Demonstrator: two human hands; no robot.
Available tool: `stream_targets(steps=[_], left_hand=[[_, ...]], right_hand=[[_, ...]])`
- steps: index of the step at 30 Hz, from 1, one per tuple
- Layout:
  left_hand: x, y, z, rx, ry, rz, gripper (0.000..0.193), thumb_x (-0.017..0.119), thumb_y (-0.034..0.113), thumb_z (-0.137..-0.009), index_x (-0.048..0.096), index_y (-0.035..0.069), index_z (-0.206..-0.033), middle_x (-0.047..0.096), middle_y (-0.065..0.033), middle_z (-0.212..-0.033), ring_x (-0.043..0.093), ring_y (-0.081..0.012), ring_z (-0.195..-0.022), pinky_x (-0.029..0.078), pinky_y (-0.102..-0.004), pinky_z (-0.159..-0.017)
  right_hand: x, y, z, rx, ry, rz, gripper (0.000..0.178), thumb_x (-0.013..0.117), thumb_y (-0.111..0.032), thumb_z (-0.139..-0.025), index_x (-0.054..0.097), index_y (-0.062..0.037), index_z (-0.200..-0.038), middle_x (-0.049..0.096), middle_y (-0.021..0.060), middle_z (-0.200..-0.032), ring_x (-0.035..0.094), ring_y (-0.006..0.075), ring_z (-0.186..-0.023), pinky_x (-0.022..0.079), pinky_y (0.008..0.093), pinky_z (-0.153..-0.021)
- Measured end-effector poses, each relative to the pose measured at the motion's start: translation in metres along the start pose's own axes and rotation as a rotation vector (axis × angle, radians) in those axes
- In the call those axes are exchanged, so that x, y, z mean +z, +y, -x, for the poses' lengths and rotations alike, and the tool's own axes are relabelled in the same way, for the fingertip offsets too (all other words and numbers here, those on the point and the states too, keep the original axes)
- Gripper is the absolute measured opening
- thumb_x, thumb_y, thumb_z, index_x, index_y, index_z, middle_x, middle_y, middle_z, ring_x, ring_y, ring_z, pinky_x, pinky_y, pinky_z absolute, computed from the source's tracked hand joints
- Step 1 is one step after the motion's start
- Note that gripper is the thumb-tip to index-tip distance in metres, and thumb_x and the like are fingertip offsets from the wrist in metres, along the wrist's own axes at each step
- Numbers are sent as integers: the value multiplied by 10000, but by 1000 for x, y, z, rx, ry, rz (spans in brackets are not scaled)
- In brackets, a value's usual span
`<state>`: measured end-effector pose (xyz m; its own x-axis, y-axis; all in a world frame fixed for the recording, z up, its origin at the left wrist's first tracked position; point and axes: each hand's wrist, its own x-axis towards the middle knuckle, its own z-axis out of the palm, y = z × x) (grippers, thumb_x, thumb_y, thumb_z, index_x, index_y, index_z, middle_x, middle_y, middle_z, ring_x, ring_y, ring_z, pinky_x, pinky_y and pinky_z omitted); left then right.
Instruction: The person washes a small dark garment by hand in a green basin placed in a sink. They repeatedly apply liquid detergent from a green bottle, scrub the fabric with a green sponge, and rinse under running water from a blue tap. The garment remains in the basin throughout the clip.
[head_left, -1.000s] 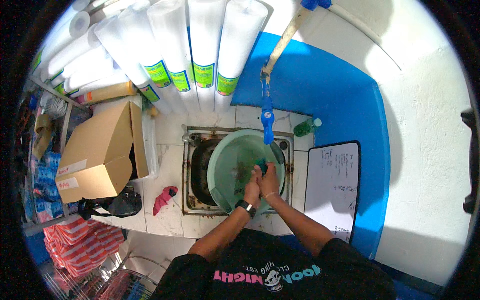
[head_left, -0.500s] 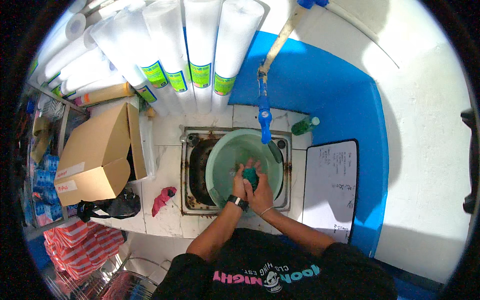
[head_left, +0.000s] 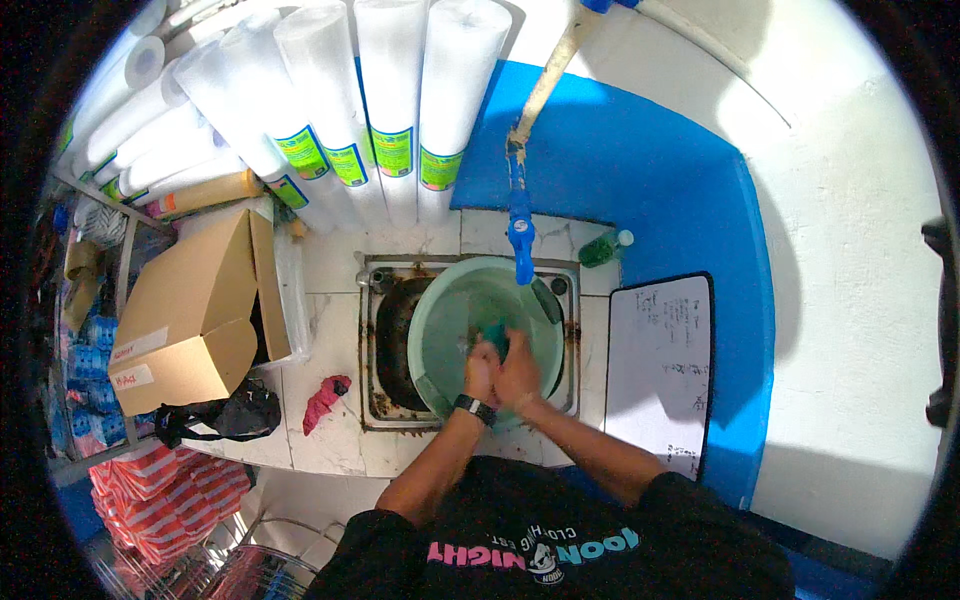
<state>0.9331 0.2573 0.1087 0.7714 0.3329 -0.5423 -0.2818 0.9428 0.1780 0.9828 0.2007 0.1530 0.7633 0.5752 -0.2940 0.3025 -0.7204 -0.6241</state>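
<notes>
A pale green plastic basin (head_left: 432,310) with water in it sits in the rusty metal sink (head_left: 572,385). Over the basin my two hands are pressed together around a dark green scrubbing pad or bunched cloth (head_left: 494,334); blur hides which it is. My left hand (head_left: 481,372), with a dark watch at the wrist, looks closed against the pad's lower side. Fingers of my right hand (head_left: 519,370) wrap the pad from the right. Above the basin's far rim hangs a blue tap (head_left: 521,240).
A green bottle (head_left: 606,247) stands behind the sink on the right, near a whiteboard (head_left: 655,380). To the left are a crumpled red cloth (head_left: 325,404), an open cardboard box (head_left: 190,310) and a black plastic bag (head_left: 235,412). Tall white filter cartridges (head_left: 455,100) line the back.
My hands have turned and closed tighter together. The green pad, earlier cupped open between my palms, now shows at the far side of my fingers. The view has shifted slightly.
</notes>
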Motion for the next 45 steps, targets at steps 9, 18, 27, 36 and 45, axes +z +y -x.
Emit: stream_targets(steps=[9, 18, 27, 36, 45], left_hand=[[-22, -3, -14, -2, 79, -60, 344, 451, 348, -1036, 639, 115, -1204, 651, -55, -1176, 585, -163, -1081, 463, -346, -969], [-7, 2, -5, -28, 119, -46, 458, 450, 365, -1040, 535, 55, -1366, 647, -54, -1192, 604, -175, -1031, 463, -319, -954], [-11, -2, -10, 48, 40, 12, 492, 480, 387, -1024, 511, 41, -1371, 576, -73, -1340, 551, -200, -1174, 408, -340, -1048], [-19, 3, -13, 95, 15, -16, 482, 471, 393, -1029, 534, 30, -1340, 572, -86, -1355, 556, -198, -1191, 416, -335, -1052], [-21, -2, -9, -47, 65, 33, 465, 490, 422, -1020, 575, 65, -1305, 631, -76, -1249, 597, -186, -1074, 456, -323, -963]], right_hand=[[6, 9, 7, -117, 79, 63, 636, 485, -440, -998, 366, 48, -1388, 550, 297, -1200, 564, 456, -1111, 474, 506, -916], [3, -3, 0, -61, 99, 40, 546, 520, -397, -995, 413, 39, -1306, 561, 293, -1173, 574, 456, -1101, 488, 495, -891], [0, -9, 3, -156, 116, 60, 572, 494, -459, -997, 422, 31, -1285, 562, 295, -1219, 575, 479, -1097, 493, 522, -875], [9, 2, 1, -322, 262, 61, 482, 569, -343, -978, 419, 44, -1224, 556, 307, -1134, 594, 493, -976, 485, 535, -777], [9, 5, 4, -65, 83, -1, 599, 532, -378, -983, 355, 52, -1360, 468, 333, -1339, 500, 487, -1204, 428, 513, -986]])
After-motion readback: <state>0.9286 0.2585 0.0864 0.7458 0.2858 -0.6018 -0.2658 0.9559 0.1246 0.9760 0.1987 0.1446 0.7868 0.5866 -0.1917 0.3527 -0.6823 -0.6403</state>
